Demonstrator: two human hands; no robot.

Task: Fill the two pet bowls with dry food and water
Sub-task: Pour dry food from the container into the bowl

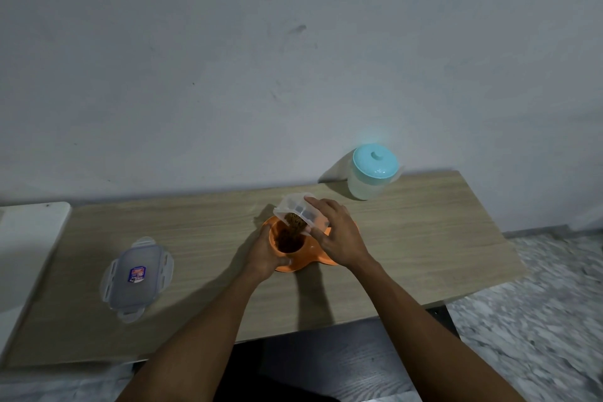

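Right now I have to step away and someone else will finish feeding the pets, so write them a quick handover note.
Right hand: holds the clear tub tipped over the orange double bowl; dry food is pouring into the left cup.
Left hand: steadies the bowl at its left edge.
Tub lid: off, lying on the table to the left.
Jug: by the wall at back right, blue lid on, untouched.
Done: tub opened, food going in.
Left: finish pouring, set the tub down, fill the right cup with water from the jug.
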